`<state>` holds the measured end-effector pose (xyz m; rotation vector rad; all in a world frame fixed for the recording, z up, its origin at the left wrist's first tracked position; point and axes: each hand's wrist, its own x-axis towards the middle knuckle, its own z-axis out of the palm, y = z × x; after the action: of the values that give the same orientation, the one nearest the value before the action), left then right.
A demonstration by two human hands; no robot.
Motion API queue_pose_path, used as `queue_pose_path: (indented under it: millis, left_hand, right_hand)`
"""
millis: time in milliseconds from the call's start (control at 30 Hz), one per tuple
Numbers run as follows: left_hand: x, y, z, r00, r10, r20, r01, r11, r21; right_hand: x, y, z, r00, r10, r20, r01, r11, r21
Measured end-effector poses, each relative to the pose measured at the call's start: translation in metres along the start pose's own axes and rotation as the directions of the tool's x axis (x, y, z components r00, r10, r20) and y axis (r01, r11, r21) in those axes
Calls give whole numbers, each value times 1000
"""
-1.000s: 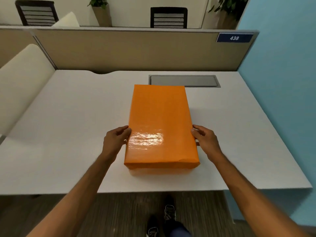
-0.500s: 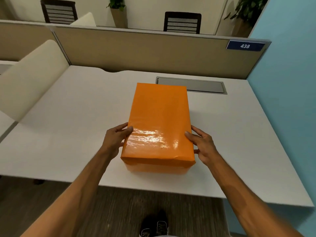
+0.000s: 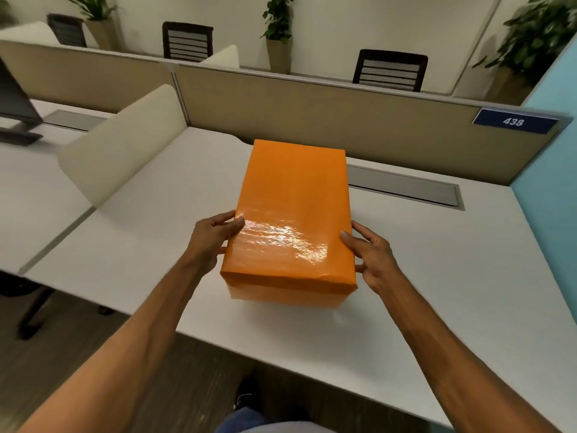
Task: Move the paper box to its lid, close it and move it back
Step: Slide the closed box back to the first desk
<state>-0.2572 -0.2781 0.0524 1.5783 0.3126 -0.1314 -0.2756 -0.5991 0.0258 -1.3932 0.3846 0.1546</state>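
Note:
An orange paper box point(image 3: 293, 210) with its glossy orange lid on top is in the middle of the white desk point(image 3: 437, 276). The near end seems slightly raised above the desk, with a shadow under it. My left hand point(image 3: 212, 239) presses against the box's left side near the front corner, thumb on the lid's edge. My right hand point(image 3: 371, 257) grips the right side near the front, thumb on the lid's edge. Both hands hold the closed box between them.
A grey cable hatch point(image 3: 406, 187) lies in the desk behind the box. A beige partition point(image 3: 312, 120) with a sign reading 438 runs along the back. A cream divider point(image 3: 121, 142) stands at the left, a blue wall point(image 3: 549, 182) at the right. The desk's front edge is near me.
The view has swung up and left, showing the neighbouring desk. The box has shifted slightly leftward on the desk between my hands, which keep their hold on its sides.

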Motion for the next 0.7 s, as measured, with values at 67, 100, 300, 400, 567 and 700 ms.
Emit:
queue_pose_path:
  millis: [67,100,300,400,567,700]
  left_hand:
    - [8,2,-12,1000,4,-26,-5,1000,-8]
    - [13,3,-18,999,5,-37,-5,1000,-8]
    - [60,12,-59,998,2,-61,-3,1000,-12]
    - [94,18,-84,999,-3,-49,3,1000,-6]
    - [166,38,-138,1000,-13,-9,13,1000,18]
    - [221,56,-184,999,-20,35,18,999,50]
  right_hand:
    - [11,-3,14,1000,-2,23,2,1000,-11]
    - [16,-4,22,1000,0,29,0,1000,-15]
    - [54,-9,75,999,2,37,-1,1000,-18]
    - [78,-10,109,1000,1,23,-1,1000,-13]
    - [119,-14,179,1000,-1,-13,1,1000,6]
    - [151,-19,234,999,5,-37,-4,1000,25]
